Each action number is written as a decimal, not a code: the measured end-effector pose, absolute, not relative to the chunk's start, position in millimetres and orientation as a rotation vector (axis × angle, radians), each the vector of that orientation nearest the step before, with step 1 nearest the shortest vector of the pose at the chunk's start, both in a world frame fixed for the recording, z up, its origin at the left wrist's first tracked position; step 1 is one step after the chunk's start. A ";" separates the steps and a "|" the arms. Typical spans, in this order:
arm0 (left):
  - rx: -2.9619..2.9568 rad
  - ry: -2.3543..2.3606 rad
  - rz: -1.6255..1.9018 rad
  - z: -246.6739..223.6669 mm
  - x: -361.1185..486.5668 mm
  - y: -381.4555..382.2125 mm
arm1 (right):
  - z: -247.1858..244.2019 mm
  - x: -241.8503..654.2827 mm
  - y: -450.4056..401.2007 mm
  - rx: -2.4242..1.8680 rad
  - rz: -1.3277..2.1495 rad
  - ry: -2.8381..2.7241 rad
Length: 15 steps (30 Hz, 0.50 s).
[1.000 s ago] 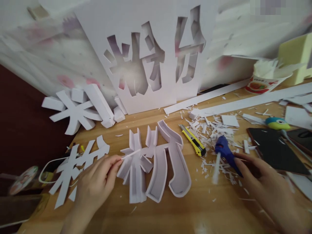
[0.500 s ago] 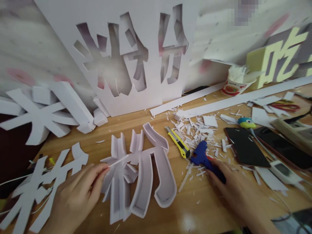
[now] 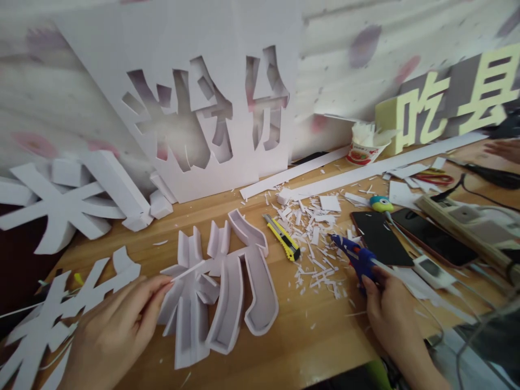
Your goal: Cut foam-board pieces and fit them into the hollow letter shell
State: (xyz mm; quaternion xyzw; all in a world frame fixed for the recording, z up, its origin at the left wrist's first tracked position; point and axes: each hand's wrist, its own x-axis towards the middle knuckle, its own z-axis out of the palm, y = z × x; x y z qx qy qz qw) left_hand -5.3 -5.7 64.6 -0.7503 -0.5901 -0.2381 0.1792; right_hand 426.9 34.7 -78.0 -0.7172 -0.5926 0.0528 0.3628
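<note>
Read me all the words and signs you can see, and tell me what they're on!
"吃": the left yellow letter.
"县": the right yellow letter.
"分": the right cut-out in the white board; the left one looks like "粉", but I'm not sure.
Paper cup: print too small to read.
Hollow white shape: I can't tell.

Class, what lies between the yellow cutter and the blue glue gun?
White scraps lie scattered on the table between the yellow cutter and the glue gun in the right hand; the head view shows this.
</note>
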 end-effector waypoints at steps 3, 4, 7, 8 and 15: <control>-2.130 -1.646 -0.675 67.2 -0.2 -6.5 | -81.1 425.8 33.1 -1.853 0.111 -1.543; -2.135 -1.636 -0.667 67.9 0.1 -6.2 | -80.9 425.1 32.3 -1.845 0.107 -1.552; -2.176 -1.551 -0.599 70.6 -1.3 -2.7 | -73.8 423.1 27.6 -1.829 0.128 -1.573; -2.188 -1.520 -0.574 72.3 -2.0 -0.5 | -69.0 422.8 24.5 -1.843 0.125 -1.576; -2.297 -1.629 -0.259 91.3 -6.0 24.7 | -35.6 405.8 -17.8 -1.804 0.058 -1.492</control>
